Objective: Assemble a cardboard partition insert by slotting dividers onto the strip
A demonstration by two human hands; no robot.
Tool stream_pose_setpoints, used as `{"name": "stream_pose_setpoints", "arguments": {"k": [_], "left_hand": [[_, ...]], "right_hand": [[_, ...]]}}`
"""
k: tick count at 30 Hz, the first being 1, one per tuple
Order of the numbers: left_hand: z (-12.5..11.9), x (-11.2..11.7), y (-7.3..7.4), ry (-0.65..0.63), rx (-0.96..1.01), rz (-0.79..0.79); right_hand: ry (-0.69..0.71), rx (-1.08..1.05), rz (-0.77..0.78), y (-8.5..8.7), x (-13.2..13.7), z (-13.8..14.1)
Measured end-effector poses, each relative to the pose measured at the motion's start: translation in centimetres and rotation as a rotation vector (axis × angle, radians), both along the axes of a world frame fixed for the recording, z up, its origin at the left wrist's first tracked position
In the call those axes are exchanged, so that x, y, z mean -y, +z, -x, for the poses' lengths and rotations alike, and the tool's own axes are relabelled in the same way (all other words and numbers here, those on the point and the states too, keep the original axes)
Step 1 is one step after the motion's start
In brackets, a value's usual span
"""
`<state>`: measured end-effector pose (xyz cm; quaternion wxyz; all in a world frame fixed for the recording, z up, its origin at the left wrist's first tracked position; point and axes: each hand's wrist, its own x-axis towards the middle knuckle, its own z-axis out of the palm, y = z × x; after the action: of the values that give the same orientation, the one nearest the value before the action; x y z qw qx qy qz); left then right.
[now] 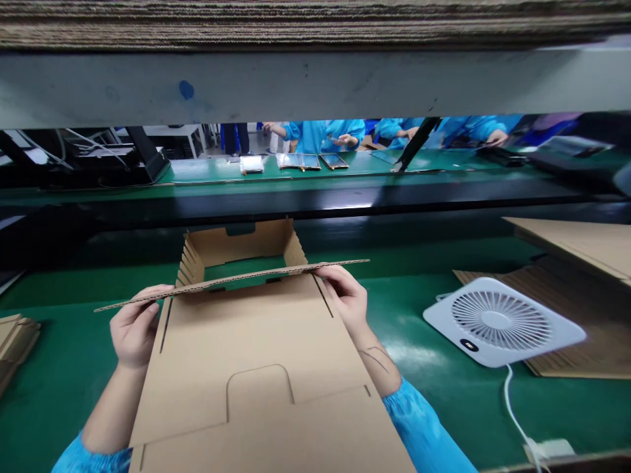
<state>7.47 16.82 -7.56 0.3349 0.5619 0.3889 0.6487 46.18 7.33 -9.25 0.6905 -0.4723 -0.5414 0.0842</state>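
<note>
Far left, some folded cardboard sits on the green table. Then there's the left hand, thumb and fingers pinching the left edge of a big creased cardboard sheet. That sheet's front and center, its far flap sticking up, with a notched cardboard frame standing behind it; can't tell if they're joined. Right hand, well apart from the left, grips the other edge. Further right: a white fan overlapping a cardboard pile.
</note>
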Motion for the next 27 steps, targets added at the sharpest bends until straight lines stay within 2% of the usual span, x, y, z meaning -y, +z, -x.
{"name": "stream_pose_setpoints", "arguments": {"k": [3, 7, 14, 21, 27], "left_hand": [[0.1, -0.1, 0.2, -0.041, -0.029, -0.049], [0.3, -0.2, 0.2, -0.078, -0.078, -0.109], [0.6, -0.6, -1.1, 0.114, -0.189, 0.078], [0.0, -0.9, -0.8, 0.043, -0.111, 0.122], [-0.2, -1.6, -1.4, 0.02, -0.086, 0.204]], "right_hand": [[0.01, -0.03, 0.003, -0.1, 0.2, 0.0], [0.049, -0.042, 0.096, -0.3, 0.3, -0.1], [0.045, -0.121, 0.17, -1.0, -0.4, -0.1], [0.07, -0.18, 0.241, -1.5, -0.7, -0.5], [-0.004, -0.339, 0.255, -1.7, -1.3, -0.2]]}}
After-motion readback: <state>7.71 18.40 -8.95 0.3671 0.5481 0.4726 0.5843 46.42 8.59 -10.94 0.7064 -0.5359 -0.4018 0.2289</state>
